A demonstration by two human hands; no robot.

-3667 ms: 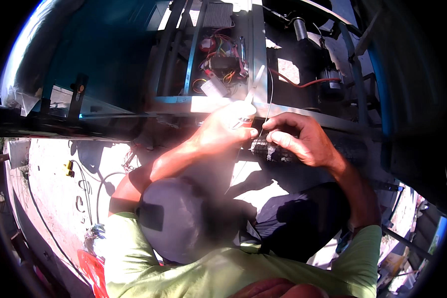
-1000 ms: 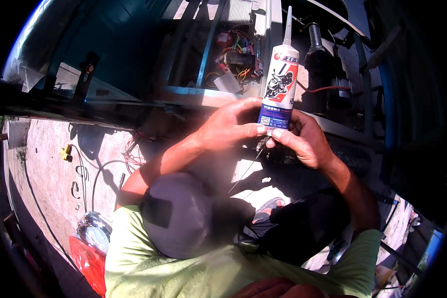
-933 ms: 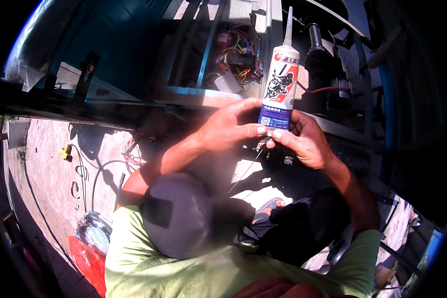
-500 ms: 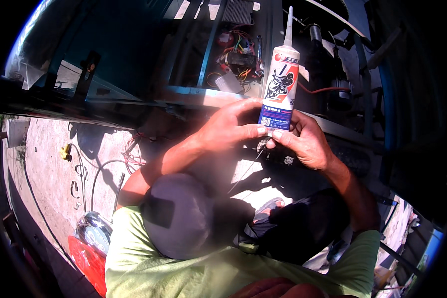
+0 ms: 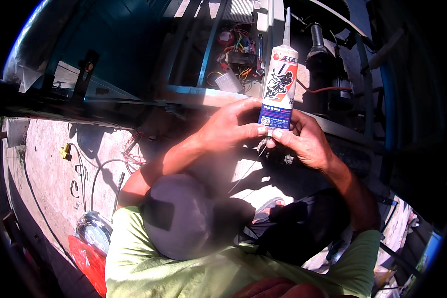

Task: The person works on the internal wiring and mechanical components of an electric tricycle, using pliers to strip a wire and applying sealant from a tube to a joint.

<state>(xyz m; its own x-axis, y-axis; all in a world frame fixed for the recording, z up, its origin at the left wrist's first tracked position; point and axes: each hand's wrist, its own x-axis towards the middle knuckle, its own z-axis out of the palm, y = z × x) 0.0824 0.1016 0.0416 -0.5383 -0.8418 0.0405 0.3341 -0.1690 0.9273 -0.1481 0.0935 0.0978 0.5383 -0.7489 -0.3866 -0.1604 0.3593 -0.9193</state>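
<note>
Both hands meet on a white plastic squeeze tube with a long tapered nozzle and a red, black and blue label [image 5: 279, 82]. The tube stands upright, nozzle pointing away from the person. The left hand [image 5: 231, 128] is curled around the tube's lower end from its left, thumb and fingers closed on it. The right hand [image 5: 303, 141] pinches the same lower end from the right, fingertips pressed against the blue base of the label, the rest of the fingers folded in.

Just beyond the hands, behind the tube, sits a tangle of coloured wires and small electrical parts [image 5: 238, 54] in an open metal frame. To the right of the tube stands a dark cylindrical motor-like part [image 5: 323, 57]. Below the left forearm, a grey rounded cap [image 5: 176, 216] blocks the view. Well to the left of the hands, loose cables [image 5: 92, 171] lie on pale concrete ground [image 5: 44, 164].
</note>
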